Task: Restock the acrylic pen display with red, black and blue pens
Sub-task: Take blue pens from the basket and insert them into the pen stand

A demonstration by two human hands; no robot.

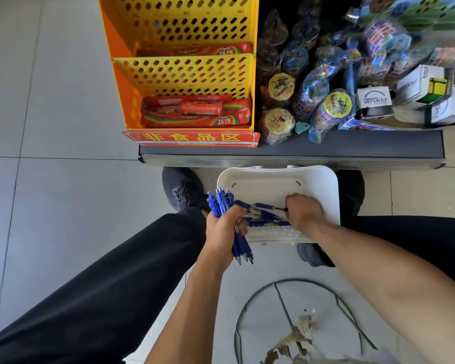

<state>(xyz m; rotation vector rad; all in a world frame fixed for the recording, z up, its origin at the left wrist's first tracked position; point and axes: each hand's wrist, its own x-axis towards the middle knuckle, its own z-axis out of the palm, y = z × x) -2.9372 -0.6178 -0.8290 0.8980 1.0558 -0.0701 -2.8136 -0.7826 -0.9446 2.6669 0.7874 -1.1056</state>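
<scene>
Still at the gathering stage, by the look of it. Left hand (222, 229), centre of frame, fingers clenched around a bundle of blue pens (225, 206). Right hand (304, 211), just right of it, down in the white basket (323, 185), fingers curled over loose blue pens (263, 214), grip itself hidden. No acrylic display, red or black pens anywhere in view; all placing apparently left to do.

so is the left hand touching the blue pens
Touching. The head view shows the left hand closed around a bundle of blue pens, beside the basket.
</scene>
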